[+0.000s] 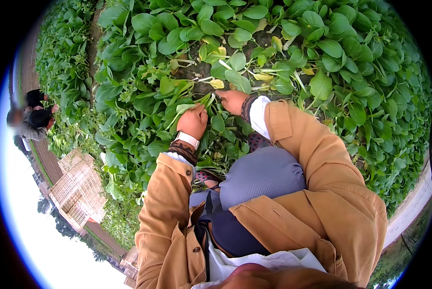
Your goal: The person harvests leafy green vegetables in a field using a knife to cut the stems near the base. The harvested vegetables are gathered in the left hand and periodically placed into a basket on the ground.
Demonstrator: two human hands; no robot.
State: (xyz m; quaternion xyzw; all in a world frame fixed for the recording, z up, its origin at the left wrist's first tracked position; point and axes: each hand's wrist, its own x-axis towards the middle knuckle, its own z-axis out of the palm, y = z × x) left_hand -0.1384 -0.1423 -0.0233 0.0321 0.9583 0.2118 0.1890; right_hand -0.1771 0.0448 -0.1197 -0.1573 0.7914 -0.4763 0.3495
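My left hand [193,121], with a pale watch band [187,140] at its wrist, is closed around a leafy green plant [207,100]. The plant's pale stalks stick out past my fingers toward the right. Close beside the stalk ends is my right hand [232,101], its fingers curled together and pointing left. Whatever it may hold is too small to make out. Loose green leaves [237,79] and yellowed leaves [217,84] lie on the soil just beyond both hands.
Dense leafy greens [355,72] grow ahead and to the right. On the left, stacked slatted crates [78,188] stand by the bed's edge, and another person [37,115] crouches farther up. My patterned shoe [207,176] rests among the plants.
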